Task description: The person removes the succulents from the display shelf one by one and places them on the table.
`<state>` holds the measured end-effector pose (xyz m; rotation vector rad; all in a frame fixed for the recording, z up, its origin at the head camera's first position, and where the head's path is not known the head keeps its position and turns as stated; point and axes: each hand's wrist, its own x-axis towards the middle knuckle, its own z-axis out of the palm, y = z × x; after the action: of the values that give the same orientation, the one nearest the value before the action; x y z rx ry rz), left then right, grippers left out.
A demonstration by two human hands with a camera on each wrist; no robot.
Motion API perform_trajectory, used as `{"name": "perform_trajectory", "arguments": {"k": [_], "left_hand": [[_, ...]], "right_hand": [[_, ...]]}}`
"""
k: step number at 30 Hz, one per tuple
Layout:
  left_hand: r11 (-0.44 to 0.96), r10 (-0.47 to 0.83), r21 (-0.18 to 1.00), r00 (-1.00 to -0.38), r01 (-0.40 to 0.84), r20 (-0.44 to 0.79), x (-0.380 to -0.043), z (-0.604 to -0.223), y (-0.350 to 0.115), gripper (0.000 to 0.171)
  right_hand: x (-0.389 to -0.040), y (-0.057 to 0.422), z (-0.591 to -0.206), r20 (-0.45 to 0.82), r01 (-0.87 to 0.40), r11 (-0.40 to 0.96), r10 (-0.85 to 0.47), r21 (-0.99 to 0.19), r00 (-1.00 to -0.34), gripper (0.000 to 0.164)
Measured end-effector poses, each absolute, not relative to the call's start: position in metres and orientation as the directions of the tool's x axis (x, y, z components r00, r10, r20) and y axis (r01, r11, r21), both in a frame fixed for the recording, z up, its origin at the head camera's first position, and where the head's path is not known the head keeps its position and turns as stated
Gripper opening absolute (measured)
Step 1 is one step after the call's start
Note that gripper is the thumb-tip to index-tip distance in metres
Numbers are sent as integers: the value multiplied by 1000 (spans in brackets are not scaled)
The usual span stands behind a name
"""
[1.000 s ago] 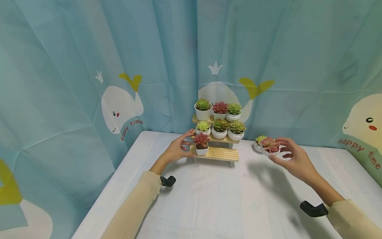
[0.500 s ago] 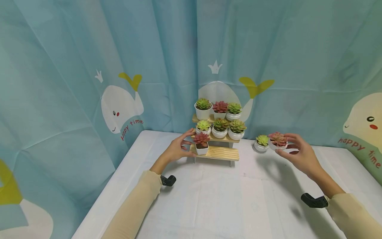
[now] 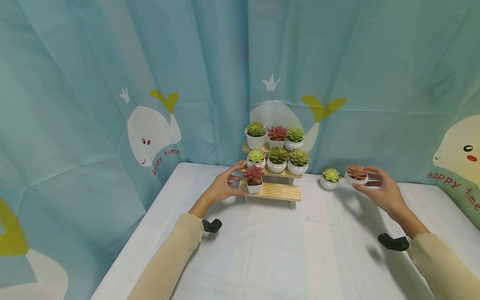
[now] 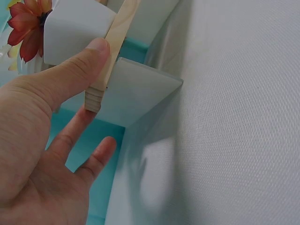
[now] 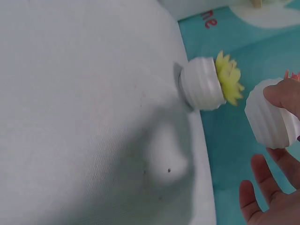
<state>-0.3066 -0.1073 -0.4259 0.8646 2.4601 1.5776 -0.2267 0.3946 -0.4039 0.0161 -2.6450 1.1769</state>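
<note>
My left hand (image 3: 221, 188) holds the left end of the tiered wooden plant stand (image 3: 280, 191). In the left wrist view its thumb presses the front edge of the bottom plank (image 4: 114, 58), and a fingertip touches the plank's end. Close to that hand, a red succulent in a square white pot (image 3: 254, 186) stands at the left of the bottom tier. My right hand (image 3: 386, 192) grips a round white pot with a pink succulent (image 3: 356, 175), raised off the table. Left of it, a yellow-green succulent in a white pot (image 3: 330, 179) stands on the table.
Several potted succulents fill the upper tiers, among them a dark green one (image 3: 277, 160) in the middle and a red one (image 3: 277, 135) on top. Behind the white-covered table (image 3: 285, 250) hangs a blue curtain (image 3: 210, 62) with whale prints.
My right hand has moved the pink succulent's pot rightward, away from in front of the yellow-green succulent, which now shows fully. The left hand keeps its place at the stand.
</note>
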Motion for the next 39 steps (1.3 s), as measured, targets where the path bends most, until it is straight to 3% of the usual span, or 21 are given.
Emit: {"name": "perform_trajectory", "arguments": {"k": [21, 39], "left_hand": [[316, 503, 860, -839, 400, 205, -307, -426, -108, 93], [313, 500, 861, -841, 400, 209, -305, -424, -106, 93]], "right_hand": [[-249, 413, -434, 96, 42, 669, 168, -742, -981, 84], [-252, 416, -443, 0, 92, 648, 141, -756, -990, 89]]}}
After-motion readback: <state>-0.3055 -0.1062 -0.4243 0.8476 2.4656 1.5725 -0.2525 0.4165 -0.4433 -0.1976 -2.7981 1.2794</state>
